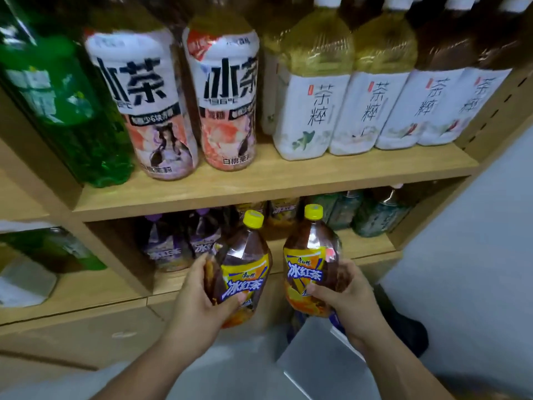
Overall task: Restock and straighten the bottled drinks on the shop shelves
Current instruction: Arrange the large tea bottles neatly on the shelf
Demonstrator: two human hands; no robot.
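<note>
Nearest the camera, two bare forearms reached up from the bottom edge. The left hand (199, 295) was curled round the lower body of the left iced red tea bottle (245, 272), with the thumb across the front of the yellow label and the fingers wrapped behind. The right hand (346, 301) gripped the right iced red tea bottle (311, 267) in the same way, its thumb on the lower part of the label. Both yellow-capped bottles were held off the shelving, side by side and just apart. They were tilted with their caps pointing away, in front of the lower shelf's front edge. Below the right wrist lay a grey flat-sided object (317, 356) that was too blurred to identify.

Beyond the held bottles, the lower shelf (363, 246) carried purple-labelled bottles (170, 246) on its left part. More yellow-labelled bottles (282, 209) stood at the back middle, and blue-green bottles (375, 217) stood at the back right.

Farther up, the upper shelf (259, 186) held a large green bottle (72, 119) at the left. Next to it two white-and-pink ice tea bottles (227, 105) stood upright side by side. Then came a row of four white-labelled tea bottles (311, 111), packed against one another. The left two of these held yellow-green tea and the right two held dark brown tea.
</note>
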